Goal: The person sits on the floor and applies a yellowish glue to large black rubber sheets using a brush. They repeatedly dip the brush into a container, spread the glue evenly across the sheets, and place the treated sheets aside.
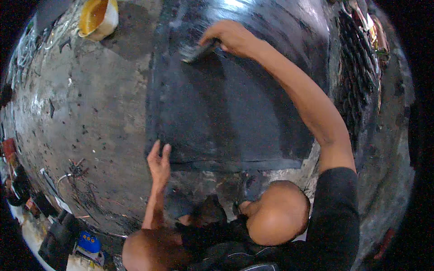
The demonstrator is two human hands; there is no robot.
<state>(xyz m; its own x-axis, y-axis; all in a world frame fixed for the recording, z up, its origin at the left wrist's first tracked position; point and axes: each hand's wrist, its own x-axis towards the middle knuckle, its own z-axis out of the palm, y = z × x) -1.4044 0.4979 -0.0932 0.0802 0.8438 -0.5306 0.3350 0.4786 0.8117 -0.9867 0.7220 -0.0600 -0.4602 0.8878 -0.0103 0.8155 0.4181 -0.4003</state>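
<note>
At the far edge of the dark wet metal sheet (226,108), the right hand (230,36) grips a bristle brush (196,52); the left hand (159,162), fingers spread, braces the near-left corner and could slip on the slick surface.

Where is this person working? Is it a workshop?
Probably a workshop floor. The right hand drags a brush over a big dark sheet on stained concrete, near an orange tub.

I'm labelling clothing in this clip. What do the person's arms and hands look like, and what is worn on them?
Both hands, the left hand and the right hand, are bare, with no gloves, rings or watch visible. The forearms are bare too. A black short sleeve covers the right upper arm; no sleeve shows on the left arm.
</note>
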